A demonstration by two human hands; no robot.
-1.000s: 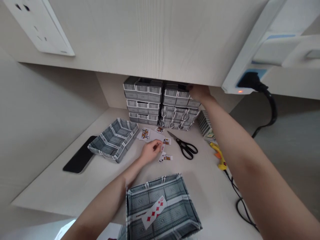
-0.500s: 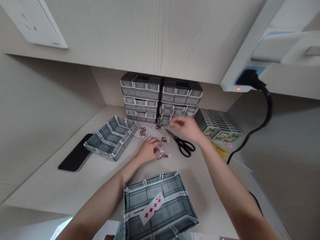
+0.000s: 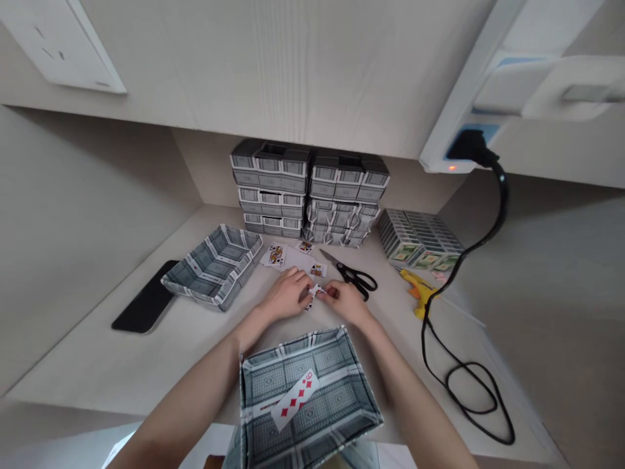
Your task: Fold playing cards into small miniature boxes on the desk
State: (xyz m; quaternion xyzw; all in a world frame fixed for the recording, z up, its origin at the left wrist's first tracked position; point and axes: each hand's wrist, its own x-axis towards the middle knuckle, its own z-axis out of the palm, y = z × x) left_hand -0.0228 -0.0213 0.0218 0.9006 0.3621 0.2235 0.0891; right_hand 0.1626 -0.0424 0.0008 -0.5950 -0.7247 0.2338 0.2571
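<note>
My left hand (image 3: 288, 293) and my right hand (image 3: 344, 299) meet over a small cut card piece (image 3: 316, 290), fingers closed on its two sides. Other cut card pieces (image 3: 318, 270) and a queen card (image 3: 276, 255) lie just beyond. Black-handled scissors (image 3: 357, 279) rest beside my right hand, blades pointing away. Nearest me is a tray made of playing cards (image 3: 336, 397), tilted, with a cut nine of diamonds (image 3: 295, 398) lying inside it. A second card tray (image 3: 215, 264) sits to the left of my hands.
Stacked card-made boxes (image 3: 273, 176) stand at the back, with card decks (image 3: 420, 238) to their right. A yellow glue gun (image 3: 417, 290) and its looped black cable lie on the right. At left is a black phone (image 3: 146, 303).
My right hand has come down and toward me from near the stacked boxes to the card piece at my left hand. The glue gun and looped cable now show fully.
</note>
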